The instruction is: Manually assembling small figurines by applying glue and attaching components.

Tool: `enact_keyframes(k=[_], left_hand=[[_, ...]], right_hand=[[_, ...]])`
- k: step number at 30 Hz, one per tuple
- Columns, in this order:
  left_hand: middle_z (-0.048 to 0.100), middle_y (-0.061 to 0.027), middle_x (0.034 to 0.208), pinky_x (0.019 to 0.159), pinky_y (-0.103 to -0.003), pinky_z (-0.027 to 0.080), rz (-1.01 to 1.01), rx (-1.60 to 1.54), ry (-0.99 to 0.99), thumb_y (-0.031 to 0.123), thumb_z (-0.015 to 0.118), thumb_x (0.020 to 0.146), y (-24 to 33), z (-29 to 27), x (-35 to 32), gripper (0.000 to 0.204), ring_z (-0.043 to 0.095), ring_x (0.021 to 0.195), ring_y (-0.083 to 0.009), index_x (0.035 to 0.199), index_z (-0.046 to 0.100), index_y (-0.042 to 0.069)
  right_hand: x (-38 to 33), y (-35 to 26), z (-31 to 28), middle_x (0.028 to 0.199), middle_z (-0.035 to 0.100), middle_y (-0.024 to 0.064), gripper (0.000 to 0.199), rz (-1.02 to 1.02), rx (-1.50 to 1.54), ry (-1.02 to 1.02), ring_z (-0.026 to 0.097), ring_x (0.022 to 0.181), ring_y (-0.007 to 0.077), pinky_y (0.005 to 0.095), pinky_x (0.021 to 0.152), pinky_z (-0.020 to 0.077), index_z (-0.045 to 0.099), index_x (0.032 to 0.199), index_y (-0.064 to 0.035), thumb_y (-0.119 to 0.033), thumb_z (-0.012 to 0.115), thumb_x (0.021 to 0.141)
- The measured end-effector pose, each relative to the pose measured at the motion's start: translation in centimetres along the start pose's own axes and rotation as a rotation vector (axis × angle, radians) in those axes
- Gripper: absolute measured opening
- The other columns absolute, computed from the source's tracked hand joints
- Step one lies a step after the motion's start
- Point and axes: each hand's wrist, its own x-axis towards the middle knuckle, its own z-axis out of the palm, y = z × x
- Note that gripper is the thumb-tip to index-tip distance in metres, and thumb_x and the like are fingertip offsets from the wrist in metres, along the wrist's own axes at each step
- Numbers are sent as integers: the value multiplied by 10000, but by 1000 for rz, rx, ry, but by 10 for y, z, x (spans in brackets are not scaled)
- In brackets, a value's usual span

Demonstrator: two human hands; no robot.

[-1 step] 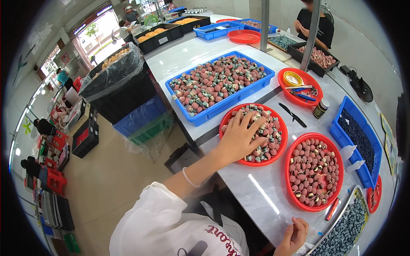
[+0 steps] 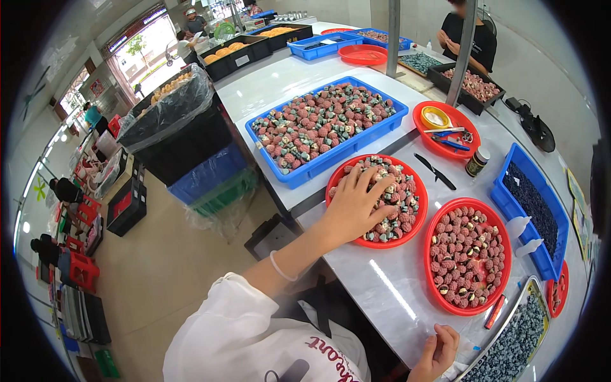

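White shirt (image 2: 223, 321): dark red lettering is running sideways across the front, and we are finding only part of it legible; the lower edge is cutting the shirt off.
Right hand (image 2: 436, 354): its fingers are curling beside the metal tray (image 2: 546, 326); we are unable to tell whether the grip is clenched or grasping something. The lower edge is cutting the tray.
Second red plate (image 2: 466, 311): bumpy pink pieces with dark-and-cream ends are lying every which way.
Left hand (image 2: 352, 211): the grip is spreading, released, palm down over the near plate's pieces, its fingers pointing away and its thumb pointing right; we are not seeing under the palm.
Near red plate (image 2: 389, 244): it is sitting on the bench (image 2: 375, 290), round and so without a long axis; its pink and blue-green pieces (image 2: 404, 207) are pointing in mixed directions, some hiding beneath the hand.
Knife (image 2: 435, 172): its long axis is slanting from upper left to lower right.
Jar (image 2: 477, 163): its label is showing too small for reading.
Blue tray (image 2: 353, 146): its long axis is rising toward the right.
Black crate (image 2: 224, 65): a white label is showing, unreadable.
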Motion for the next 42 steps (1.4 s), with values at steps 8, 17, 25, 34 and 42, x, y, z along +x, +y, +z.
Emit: enact_keyframes(k=[8,17,25,34,42], left_hand=[[314,-232,1367,1061,-504,209,-260,120,-65,481,487,892,4,-20,-17,577,266,1272,-439,1329,386,117],[324,-256,1347,1052,-494,214,-231,-6,36,442,490,902,-2,1,-15,584,268,1264,-419,1323,370,55],[334,-246,1337,1046,-479,217,-201,-68,89,361,560,873,8,5,-11,602,294,1260,-390,1330,347,34],[298,-255,1345,1036,-512,220,-177,8,118,300,599,846,21,4,-19,627,279,1249,-430,1347,332,34],[256,-250,1370,1045,-510,216,-164,-65,106,296,604,844,13,7,-18,633,247,1272,-424,1362,321,70]], right_hand=[[1,1,0,981,595,134,170,1,-7,-1,573,892,243,321,794,464,618,1018,23,-27,585,858],[2,2,-1,975,602,129,164,16,18,-4,572,892,248,324,806,455,626,1008,19,-36,589,858],[2,2,-1,974,600,126,163,5,28,-10,568,880,241,318,787,460,622,1006,22,-39,593,858],[3,6,-1,964,599,118,155,4,33,-17,567,856,221,298,762,461,619,997,28,-30,597,854],[3,3,-1,955,594,110,154,25,51,-23,565,853,207,287,757,461,618,995,33,-27,597,854]])
